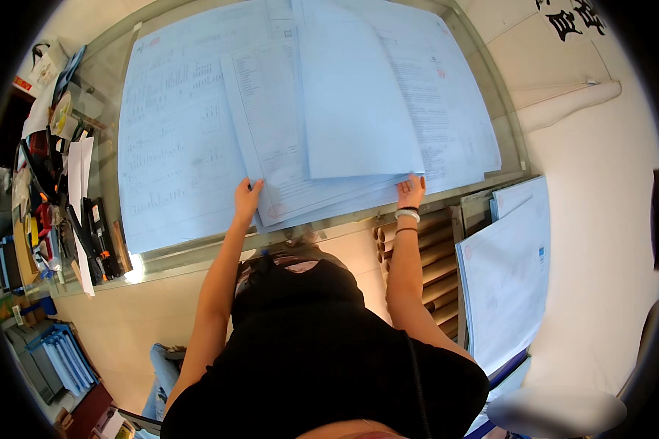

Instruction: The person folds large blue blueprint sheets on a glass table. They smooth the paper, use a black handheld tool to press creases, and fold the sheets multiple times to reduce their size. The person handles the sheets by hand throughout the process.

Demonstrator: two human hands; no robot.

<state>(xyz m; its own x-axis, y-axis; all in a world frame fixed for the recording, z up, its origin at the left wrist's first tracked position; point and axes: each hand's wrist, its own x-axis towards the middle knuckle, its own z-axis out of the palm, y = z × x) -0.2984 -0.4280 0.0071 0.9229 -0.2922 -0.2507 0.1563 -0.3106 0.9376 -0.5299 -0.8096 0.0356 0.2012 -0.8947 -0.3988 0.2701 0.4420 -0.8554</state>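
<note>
Large blue printed drawing sheets [168, 146] lie in layers on a glass-topped table. My left hand [248, 200] pinches the lower left edge of a printed blue sheet [277, 192], its thumb on top. Over that sheet lies a folded-over blue sheet [359, 124], its plain side up and its lower edge slanting slightly up to the right. At the lower right corner of this fold my right hand [411, 192] is closed on the edge, fingers curled. A pale bracelet and dark bands circle the right wrist.
Cutters, pens and other tools [99, 238] crowd the table's left end beside a white paper strip [81, 212]. At right stands a stack of blue sheets [505, 278], next to several cardboard tubes [435, 271]. Blue folders [66, 358] sit at lower left.
</note>
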